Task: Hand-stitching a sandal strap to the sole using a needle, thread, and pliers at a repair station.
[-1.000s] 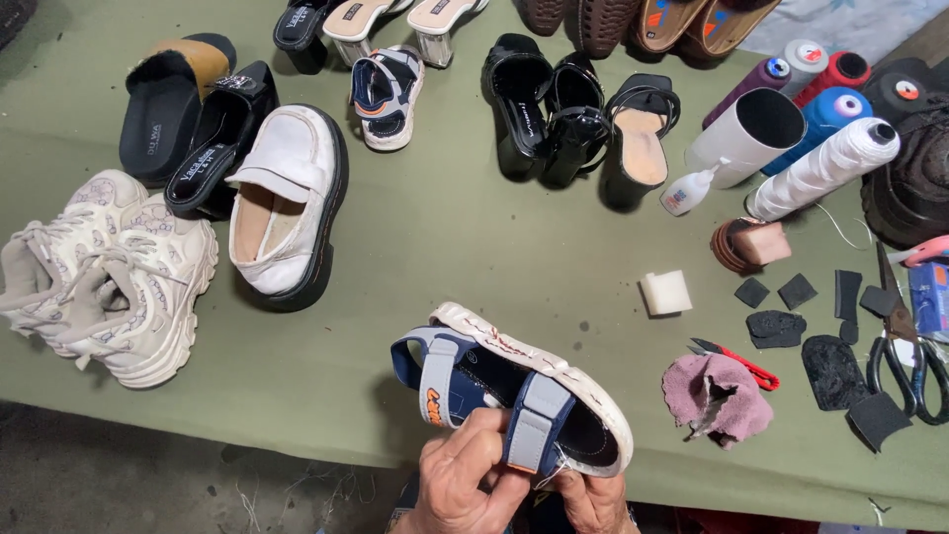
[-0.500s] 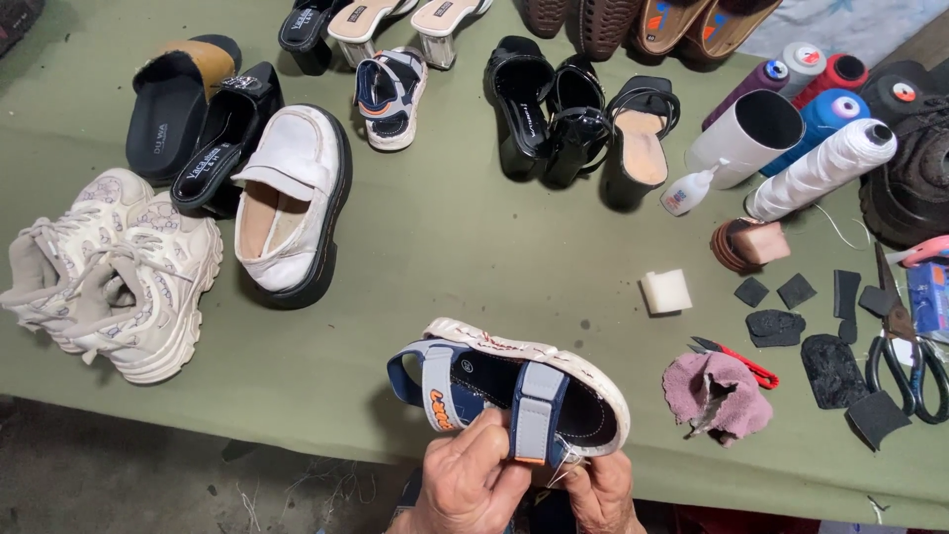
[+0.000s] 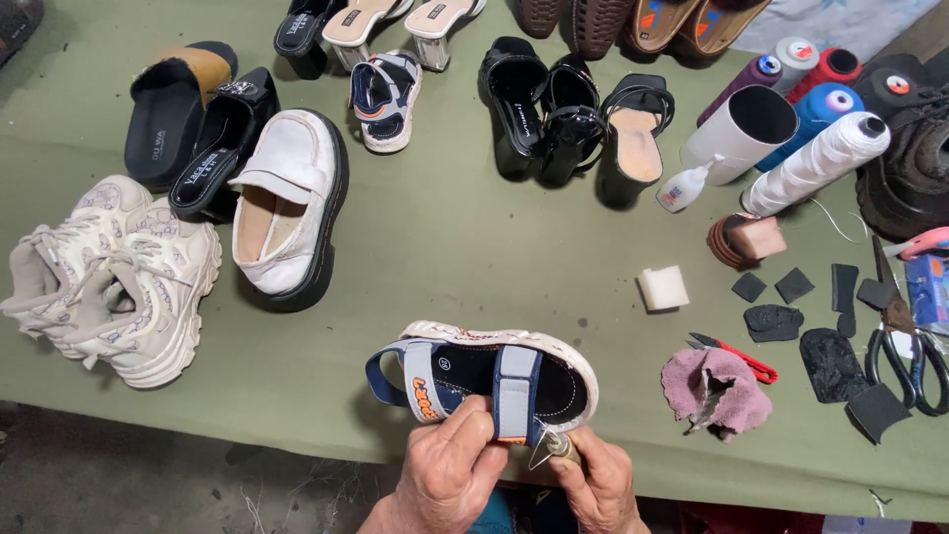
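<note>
A green cloth-covered table point(image 3: 445, 247) fills most of the view; below its near edge lies a bare grey floor point(image 3: 148, 475) with bits of litter. At the near middle, the left hand point(image 3: 450, 475) grasps a small blue sandal point(image 3: 484, 376) by its side strap, holding it just above the table edge. The right hand point(image 3: 593, 485) pinches a small pointed metal tool point(image 3: 549, 450) against the sandal's sole. Shoes line the far side: white sneakers point(image 3: 109, 277) at left, a white loafer point(image 3: 287, 203), black heels point(image 3: 554, 109). On the right lie thread spools point(image 3: 816, 163), a white block point(image 3: 662, 287), a pink rag point(image 3: 717, 386), black rubber scraps point(image 3: 801, 316) and scissors point(image 3: 905, 336).
</note>
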